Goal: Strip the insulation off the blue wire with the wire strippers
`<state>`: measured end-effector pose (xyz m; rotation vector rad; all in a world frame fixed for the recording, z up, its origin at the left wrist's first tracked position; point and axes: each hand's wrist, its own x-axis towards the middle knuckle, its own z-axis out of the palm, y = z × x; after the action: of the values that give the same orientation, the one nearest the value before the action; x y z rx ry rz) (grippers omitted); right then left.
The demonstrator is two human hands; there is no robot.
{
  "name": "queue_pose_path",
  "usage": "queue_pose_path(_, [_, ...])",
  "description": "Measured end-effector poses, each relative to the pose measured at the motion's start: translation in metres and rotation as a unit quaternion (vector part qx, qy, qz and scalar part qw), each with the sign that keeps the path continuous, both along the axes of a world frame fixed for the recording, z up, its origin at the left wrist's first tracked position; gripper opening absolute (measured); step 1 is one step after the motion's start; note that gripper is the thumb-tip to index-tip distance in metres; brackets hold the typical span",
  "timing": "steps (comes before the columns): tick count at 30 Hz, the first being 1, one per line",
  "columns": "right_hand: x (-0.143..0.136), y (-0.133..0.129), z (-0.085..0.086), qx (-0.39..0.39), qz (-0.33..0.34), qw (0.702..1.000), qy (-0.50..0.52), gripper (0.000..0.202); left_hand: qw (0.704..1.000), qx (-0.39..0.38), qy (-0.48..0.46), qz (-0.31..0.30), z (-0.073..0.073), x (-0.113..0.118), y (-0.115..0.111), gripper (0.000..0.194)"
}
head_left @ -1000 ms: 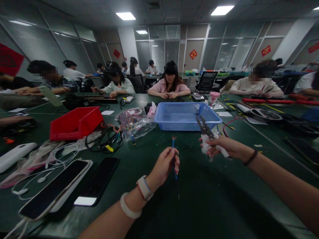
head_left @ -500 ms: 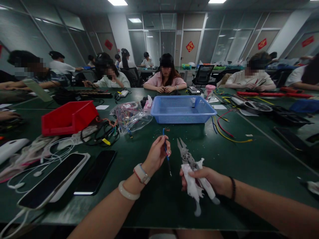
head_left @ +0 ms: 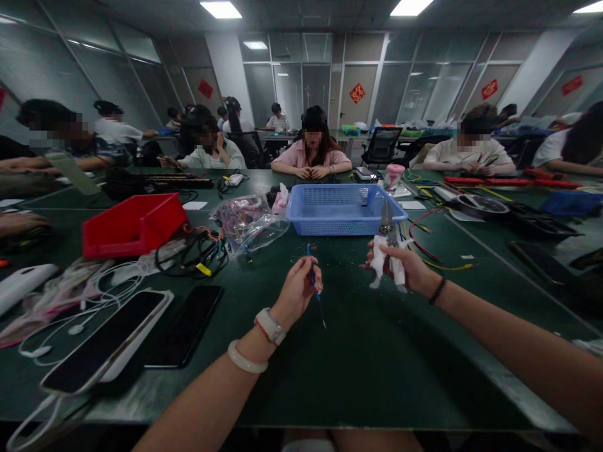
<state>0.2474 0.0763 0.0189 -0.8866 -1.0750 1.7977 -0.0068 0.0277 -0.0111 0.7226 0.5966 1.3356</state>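
Note:
In the middle of the view, my left hand (head_left: 301, 280) pinches a short blue wire (head_left: 312, 271) above the table. One end of the wire sticks up past my fingers, and the lower end hangs out below them with a shiny tip. To the right, my right hand (head_left: 400, 260) is wrapped round wire-stripping pliers (head_left: 387, 227) with white wrapping on the handles. The pliers' jaws point away from me, in front of the right part of the blue basket (head_left: 339, 227). Whether they touch the basket I cannot tell.
A red bin (head_left: 134, 226), a clear plastic bag (head_left: 249, 220) of wires and a black cable bundle (head_left: 202, 251) are at left. Nearer lie two phones (head_left: 110, 339) and white earphones (head_left: 94, 289). Loose coloured wires (head_left: 433, 254) lie right of the basket. Several people sit around.
My right hand has moved forward and to the right with the pliers, from near my left hand to the basket's right part. My left hand stays nearly in place with the wire.

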Motion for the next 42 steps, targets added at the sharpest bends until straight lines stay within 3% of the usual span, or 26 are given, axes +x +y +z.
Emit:
queue_pose_path(6, [0.033, -0.065, -0.011, -0.062, 0.197, 0.975, -0.080, 0.028, 1.000, 0.005, 0.016, -0.018, 0.000, 0.003, -0.002, 0.016])
queue_pose_path(8, [0.043, -0.077, -0.010, -0.055, 0.210, 0.967, -0.132, 0.032, 0.999, 0.009, 0.023, -0.020, 0.000, 0.003, -0.002, 0.017])
queue_pose_path(12, [0.060, -0.083, 0.007, 0.023, 0.122, 0.947, -0.296, 0.042, 0.999, 0.015, 0.037, -0.025, -0.002, 0.003, -0.002, 0.018])
queue_pose_path(15, [0.067, -0.084, 0.015, 0.059, 0.076, 0.931, -0.351, 0.048, 0.999, 0.018, 0.044, -0.027, -0.003, 0.003, -0.002, 0.018])
queue_pose_path(22, [0.054, -0.075, 0.001, 0.019, 0.076, 0.940, -0.331, 0.049, 0.998, 0.011, 0.055, -0.023, -0.002, 0.004, -0.003, 0.018])
queue_pose_path(27, [0.034, -0.050, -0.009, -0.042, -0.017, 0.968, -0.245, 0.040, 0.997, 0.004, 0.068, -0.026, -0.001, 0.003, -0.003, 0.019])
queue_pose_path(30, [0.033, -0.038, -0.007, -0.040, -0.068, 0.972, -0.221, 0.036, 0.997, 0.000, 0.074, -0.029, -0.002, 0.003, -0.003, 0.019])
queue_pose_path(32, [0.038, -0.036, 0.002, -0.001, -0.055, 0.963, -0.263, 0.037, 0.997, -0.003, 0.077, -0.031, -0.002, 0.003, -0.004, 0.019])
queue_pose_path(34, [0.042, -0.041, 0.015, 0.085, -0.006, 0.924, -0.373, 0.038, 0.996, -0.005, 0.078, -0.031, -0.003, 0.003, -0.004, 0.018])
queue_pose_path(35, [0.043, -0.046, 0.022, 0.148, 0.029, 0.884, -0.442, 0.037, 0.997, -0.006, 0.078, -0.029, -0.003, 0.003, -0.004, 0.018])
queue_pose_path(37, [0.042, -0.061, 0.034, 0.284, 0.082, 0.772, -0.563, 0.028, 0.997, -0.007, 0.076, -0.021, -0.003, 0.003, -0.003, 0.017])
queue_pose_path(39, [0.037, -0.080, 0.038, 0.371, 0.113, 0.665, -0.638, 0.026, 0.997, -0.010, 0.072, -0.008, -0.002, 0.001, -0.002, 0.015])
queue_pose_path(42, [0.028, -0.109, 0.027, 0.451, 0.172, 0.549, -0.682, 0.046, 0.998, -0.014, 0.065, 0.018, 0.000, -0.004, 0.002, 0.011])
